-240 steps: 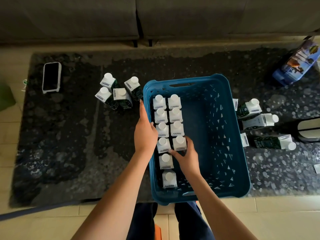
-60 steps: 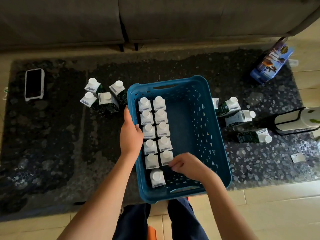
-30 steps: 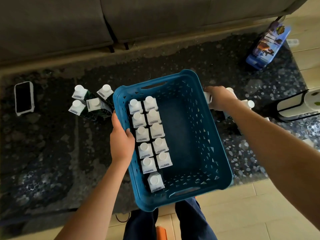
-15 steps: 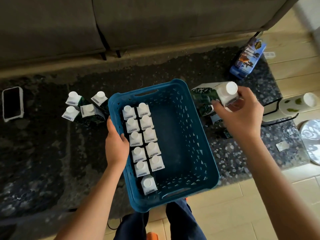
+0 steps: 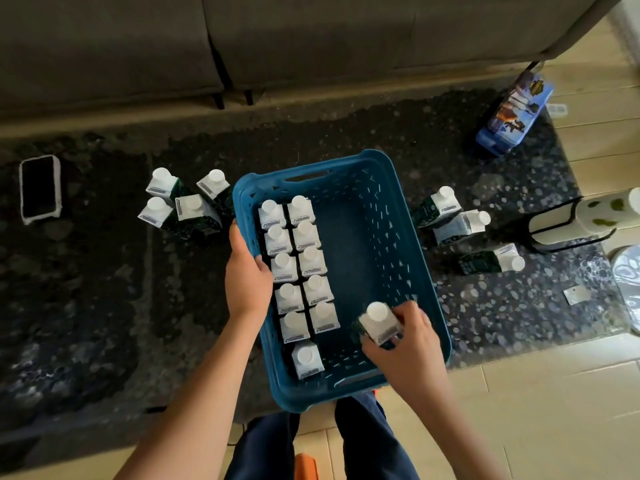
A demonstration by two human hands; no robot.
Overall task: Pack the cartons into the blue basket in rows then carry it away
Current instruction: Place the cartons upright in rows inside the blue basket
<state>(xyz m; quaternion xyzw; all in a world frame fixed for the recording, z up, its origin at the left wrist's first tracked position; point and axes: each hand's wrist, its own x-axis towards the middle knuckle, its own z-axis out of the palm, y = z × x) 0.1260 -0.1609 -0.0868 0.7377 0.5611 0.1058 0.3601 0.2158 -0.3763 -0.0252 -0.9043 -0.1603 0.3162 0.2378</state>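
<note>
The blue basket [image 5: 381, 188] sits on a dark speckled rug. Two rows of white-capped green cartons [image 5: 298, 265] stand along its left side, the left row longer by one. My left hand [image 5: 246, 271] grips the basket's left rim. My right hand [image 5: 401, 344] holds one carton [image 5: 379, 323] upright, low inside the basket's near right part. Several loose cartons [image 5: 183, 206] stand left of the basket. Three more cartons [image 5: 460, 226] are to its right, at least one lying on its side.
A phone [image 5: 40, 188] lies at the rug's far left. A blue printed pack [image 5: 512, 116] lies at the back right. A white roll in a black holder [image 5: 581, 223] and a shiny round plate [image 5: 628, 285] are at the right edge. A grey sofa [image 5: 277, 36] runs behind.
My right hand has carried a carton from above the basket's right rim down into the basket's near right part. My left hand stays on the left rim.
</note>
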